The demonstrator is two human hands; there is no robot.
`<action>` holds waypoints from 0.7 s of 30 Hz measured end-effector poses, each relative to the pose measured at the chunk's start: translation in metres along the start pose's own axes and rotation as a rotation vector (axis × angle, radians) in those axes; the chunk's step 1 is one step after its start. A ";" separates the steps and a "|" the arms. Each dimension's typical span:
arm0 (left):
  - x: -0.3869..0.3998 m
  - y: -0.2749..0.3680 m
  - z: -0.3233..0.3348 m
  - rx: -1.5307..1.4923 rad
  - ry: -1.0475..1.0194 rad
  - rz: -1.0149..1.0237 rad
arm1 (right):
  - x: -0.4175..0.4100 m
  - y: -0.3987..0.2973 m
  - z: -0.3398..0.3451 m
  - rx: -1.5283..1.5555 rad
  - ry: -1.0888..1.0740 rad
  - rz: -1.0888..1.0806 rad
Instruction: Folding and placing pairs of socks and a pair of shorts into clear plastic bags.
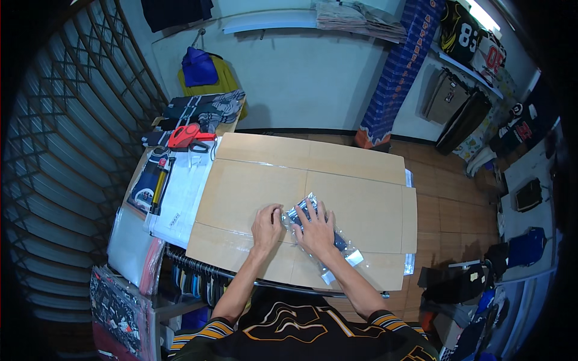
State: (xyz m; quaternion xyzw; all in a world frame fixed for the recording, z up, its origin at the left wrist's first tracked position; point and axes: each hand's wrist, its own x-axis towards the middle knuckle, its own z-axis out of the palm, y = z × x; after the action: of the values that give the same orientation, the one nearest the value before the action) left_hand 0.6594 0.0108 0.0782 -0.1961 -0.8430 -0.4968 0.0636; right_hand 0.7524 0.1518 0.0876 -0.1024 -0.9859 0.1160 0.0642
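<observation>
A dark blue garment with light stripes, in a clear plastic bag (pixel 341 242), lies slanted on a flattened cardboard sheet (pixel 253 180). My right hand (pixel 315 232) rests flat on top of the bag with its fingers spread. At the bag's upper left corner is my left hand (pixel 267 225), fingers bent and the thumb and index finger near the plastic edge; whether they pinch it is not clear. White strips show at the bag's lower end, beside my right forearm.
Left of the cardboard lie a red tape dispenser (pixel 187 136), a yellow and black cutter-like tool (pixel 160 186) and white plastic packaging (pixel 180 194). Folded garments (pixel 203 110) are stacked behind them. A rail of hangers (pixel 203 270) runs below the near edge.
</observation>
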 end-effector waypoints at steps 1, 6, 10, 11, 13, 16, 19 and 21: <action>0.002 0.008 0.001 0.036 -0.059 -0.026 | 0.000 0.001 0.001 0.000 0.012 0.002; 0.016 0.004 0.007 0.097 -0.181 -0.028 | -0.003 0.002 -0.006 0.050 0.052 -0.008; 0.023 -0.015 0.019 -0.138 -0.387 -0.182 | -0.011 0.009 -0.004 0.125 0.115 -0.070; 0.023 -0.022 0.021 -0.253 -0.434 -0.204 | -0.012 0.009 -0.003 0.153 0.120 -0.085; 0.022 -0.019 0.015 -0.269 -0.514 -0.236 | -0.016 0.006 -0.011 0.249 0.159 -0.081; 0.008 -0.007 0.001 -0.414 -0.570 -0.333 | -0.027 -0.003 -0.022 0.481 0.225 -0.052; -0.018 -0.002 -0.021 -0.558 -0.495 -0.429 | -0.034 -0.010 -0.025 0.675 0.278 -0.038; -0.036 -0.001 -0.042 -0.733 -0.468 -0.360 | -0.037 -0.014 -0.030 0.762 0.276 0.010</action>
State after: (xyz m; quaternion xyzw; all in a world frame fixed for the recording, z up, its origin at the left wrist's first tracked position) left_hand 0.6884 -0.0358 0.0876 -0.1633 -0.6242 -0.7073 -0.2889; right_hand 0.7903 0.1365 0.1160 -0.0907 -0.8538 0.4587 0.2290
